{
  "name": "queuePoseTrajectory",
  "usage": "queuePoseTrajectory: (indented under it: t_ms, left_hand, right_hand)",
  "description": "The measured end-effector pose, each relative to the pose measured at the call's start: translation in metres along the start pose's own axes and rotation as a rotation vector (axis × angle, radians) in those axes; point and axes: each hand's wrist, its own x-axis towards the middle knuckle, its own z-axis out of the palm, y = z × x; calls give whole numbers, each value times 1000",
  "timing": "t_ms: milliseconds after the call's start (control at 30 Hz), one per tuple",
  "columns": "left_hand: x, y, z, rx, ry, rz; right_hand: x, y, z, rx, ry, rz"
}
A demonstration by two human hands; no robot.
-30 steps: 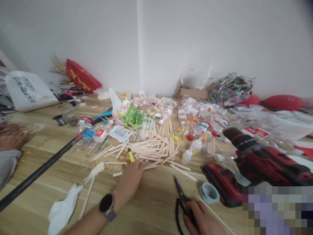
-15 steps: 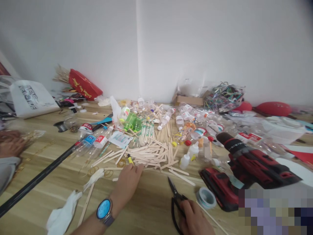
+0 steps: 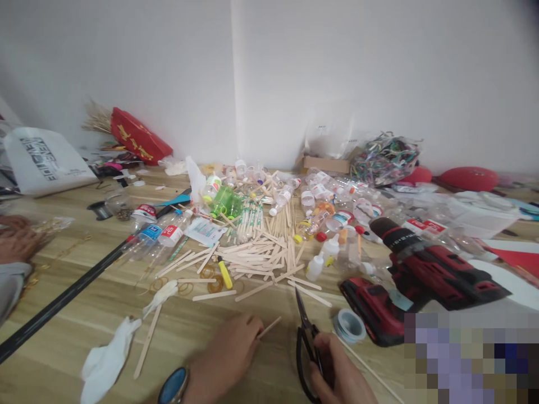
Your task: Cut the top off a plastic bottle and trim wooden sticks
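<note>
Left hand point(image 3: 233, 345) pinches a slim, pale wooden stick point(image 3: 270, 327) over the near middle of the brown wood-grain table point(image 3: 202, 322); right hand point(image 3: 343, 370), at near right, curls round the handles of dark metal scissors point(image 3: 309, 330), blades pointing far. Right of these lie a round, pale-blue spool point(image 3: 357, 331) and a red-and-black power drill point(image 3: 446, 275). Farther off, flat, pale wooden sticks point(image 3: 261, 255) lie heaped beside a slim yellow-and-black tool point(image 3: 225, 274).

Diffuse, fairly even light, source unclear. Wall point(image 3: 273, 84) beyond your left fingers point(image 3: 255, 325) brightest centrally, corners darker. Soft shadows on the surface point(image 3: 185, 322); your left fingers slightly blurred. Edges stretched; pixelated block point(image 3: 467, 359) right of your right fingers point(image 3: 327, 341).
</note>
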Motion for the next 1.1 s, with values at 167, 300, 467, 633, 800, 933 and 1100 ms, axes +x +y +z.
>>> queuePoseTrajectory:
  t_ms: [167, 300, 467, 633, 800, 933, 1100]
  left_hand:
    - [-4, 18, -3, -121, 121, 20]
    - [-9, 38, 1, -386, -136, 63]
    - [-5, 43, 15, -474, -211, 156]
    - [-5, 43, 14, -629, -165, 276]
    - [-13, 51, 1, -496, -182, 91]
    - [-18, 50, -8, -436, -210, 45]
    - [-24, 45, -14, -331, -165, 96]
  right_hand:
    - [-3, 5, 9, 225, -120, 50]
    - [-8, 14, 13, 359, -157, 47]
    - [-9, 22, 7, 375, -270, 50]
    - [-9, 15, 7, 298, -255, 111]
    - [-10, 3, 9, 241, -215, 43]
    - [-8, -1, 5, 111, -184, 19]
    - [-3, -4, 2, -64, -122, -149]
